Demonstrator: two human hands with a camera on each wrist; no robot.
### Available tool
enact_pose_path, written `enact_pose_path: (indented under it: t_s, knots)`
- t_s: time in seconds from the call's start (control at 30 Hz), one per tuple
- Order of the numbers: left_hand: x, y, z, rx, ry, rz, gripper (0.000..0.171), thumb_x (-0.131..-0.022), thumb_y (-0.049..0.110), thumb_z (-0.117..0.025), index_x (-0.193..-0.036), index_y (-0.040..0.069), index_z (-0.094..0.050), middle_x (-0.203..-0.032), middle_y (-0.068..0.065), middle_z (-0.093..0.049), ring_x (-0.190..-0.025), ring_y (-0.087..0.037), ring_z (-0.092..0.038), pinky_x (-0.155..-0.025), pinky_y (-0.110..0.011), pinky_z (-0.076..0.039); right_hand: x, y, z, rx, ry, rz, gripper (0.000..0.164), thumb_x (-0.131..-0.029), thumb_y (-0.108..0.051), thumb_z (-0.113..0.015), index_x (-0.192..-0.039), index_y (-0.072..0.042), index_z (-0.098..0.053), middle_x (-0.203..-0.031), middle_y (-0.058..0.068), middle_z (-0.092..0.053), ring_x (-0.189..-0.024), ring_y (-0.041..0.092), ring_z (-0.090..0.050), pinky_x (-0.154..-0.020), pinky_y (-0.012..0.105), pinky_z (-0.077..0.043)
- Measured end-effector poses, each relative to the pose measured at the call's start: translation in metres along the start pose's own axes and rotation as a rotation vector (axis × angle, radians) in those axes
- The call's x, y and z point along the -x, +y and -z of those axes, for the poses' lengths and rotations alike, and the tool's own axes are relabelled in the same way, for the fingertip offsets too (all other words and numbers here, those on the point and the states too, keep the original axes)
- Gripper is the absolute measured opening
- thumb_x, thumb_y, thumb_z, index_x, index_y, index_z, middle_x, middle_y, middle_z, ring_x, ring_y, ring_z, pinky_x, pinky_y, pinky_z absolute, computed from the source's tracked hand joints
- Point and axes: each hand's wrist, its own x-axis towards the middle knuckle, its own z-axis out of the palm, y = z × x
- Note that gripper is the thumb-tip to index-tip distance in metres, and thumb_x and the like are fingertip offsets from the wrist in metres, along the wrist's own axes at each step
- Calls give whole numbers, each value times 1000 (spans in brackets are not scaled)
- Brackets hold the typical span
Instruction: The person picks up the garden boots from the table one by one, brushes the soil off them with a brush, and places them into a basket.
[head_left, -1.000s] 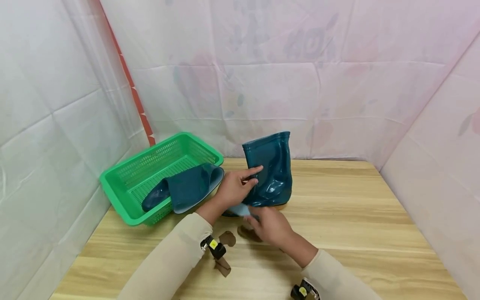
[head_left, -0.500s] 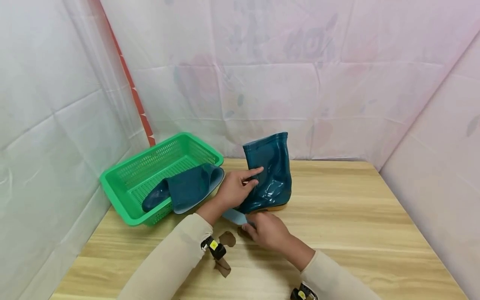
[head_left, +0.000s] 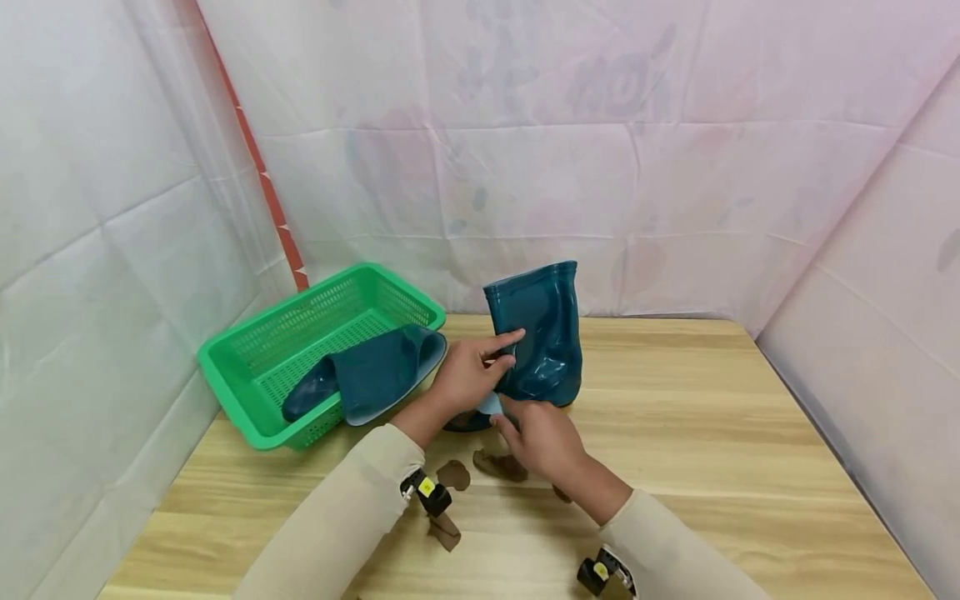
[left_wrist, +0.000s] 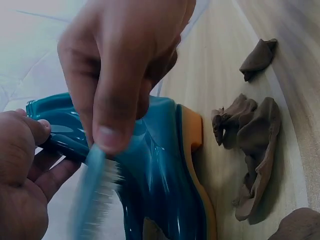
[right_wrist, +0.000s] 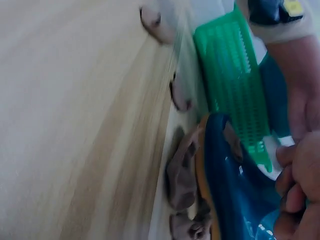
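Note:
A glossy dark teal rubber boot (head_left: 538,333) stands on the table with its toe toward me. My left hand (head_left: 467,375) holds the boot's shaft, thumb and forefinger on its near side and other fingers behind. In my right hand (head_left: 546,437) is a light blue brush (head_left: 490,405), its pale bristles blurred in the left wrist view, close over the front of the boot. A brown patch (right_wrist: 231,141) sticks to the toe, above the orange sole (left_wrist: 192,145). Most of the toe is hidden by my hands in the head view.
Brown clay-like lumps (head_left: 501,465) lie in front of the boot, with a rounded piece (head_left: 453,475) and a folded piece (head_left: 445,532) nearby. A green basket (head_left: 232,379) stands at the left, a second teal boot (head_left: 386,375) leaning over its rim. White sheeting surrounds the table.
My right hand and the brush dipped toward the lower left, then came back up over the boot. The boot tilted slightly, showing its sole, then settled back. My left hand kept its hold.

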Motion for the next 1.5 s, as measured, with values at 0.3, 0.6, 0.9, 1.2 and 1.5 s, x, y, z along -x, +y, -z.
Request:
enact_pose_path:
  t_s: [0.3, 0.6, 0.9, 1.2, 1.5]
  knots:
    - [0, 1, 1, 6, -1, 19, 45, -101, 16, -68, -145, 25, -63, -89, -9, -75, -83, -16, -70, -79, -33, -57, -1, 1, -6, 10, -26, 31, 16, -101, -25, -68, -93, -13, -74, -61, -9, -51, -56, 6, -52, -51, 27, -43]
    - [0, 0, -1, -2, -4, 14, 45, -101, 15, -68, -145, 24, -62, -83, -6, -74, -85, -13, -70, -77, -34, -56, -6, -5, -6, 90, -23, 46, 11, -100, -24, -69, -100, -14, -74, -63, -9, -54, -57, 7, -56, -52, 27, -45]
    - [-1, 0, -1, -24, -2, -9, 45, -101, 15, -68, -145, 22, -63, -103, -5, -76, -99, -14, -70, -83, -34, -57, -6, -12, 1, 45, -74, 49, 16, -100, -21, -70, -85, -17, -69, -61, -10, -50, -57, 5, -52, -53, 27, -44]
    - [0, 1, -2, -24, -8, -16, 44, -101, 14, -68, -144, 24, -64, -127, -6, -70, -88, -12, -70, -83, -32, -57, -4, -11, 2, 54, -128, 43, 21, -99, -22, -70, -79, -19, -65, -57, -9, -47, -52, 5, -49, -50, 27, -43]
    - [0, 1, -2, -41, -2, -14, 45, -101, 15, -68, -144, 25, -63, -127, -4, -70, -108, -16, -69, -84, -33, -57, -2, -6, 3, 40, -132, 44, 14, -100, -23, -70, -88, -17, -71, -60, -9, -51, -55, 4, -50, -51, 26, -43]
